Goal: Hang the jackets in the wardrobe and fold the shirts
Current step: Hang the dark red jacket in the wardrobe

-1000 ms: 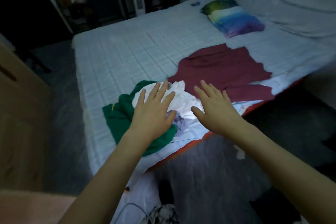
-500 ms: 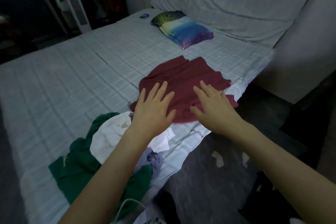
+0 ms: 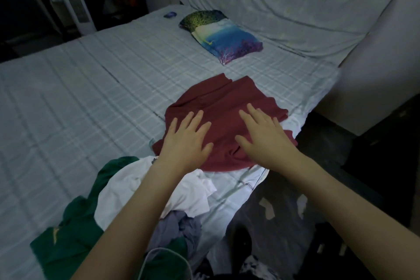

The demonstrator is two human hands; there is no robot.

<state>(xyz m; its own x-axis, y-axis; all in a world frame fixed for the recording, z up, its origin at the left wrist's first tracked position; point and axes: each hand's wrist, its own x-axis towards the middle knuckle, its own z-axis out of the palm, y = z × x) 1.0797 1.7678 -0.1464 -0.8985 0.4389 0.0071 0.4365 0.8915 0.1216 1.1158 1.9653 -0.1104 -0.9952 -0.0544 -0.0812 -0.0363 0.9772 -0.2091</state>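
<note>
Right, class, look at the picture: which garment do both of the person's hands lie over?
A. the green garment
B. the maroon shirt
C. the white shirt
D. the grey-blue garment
B: the left hand and right hand both lie with straight, spread fingers over the maroon shirt spread on the bed, past the heap of other clothes.

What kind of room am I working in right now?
Most likely a bedroom: a bed with a checked sheet, a colourful pillow near its head, and loose clothes, including a maroon shirt, lying on it.
</note>
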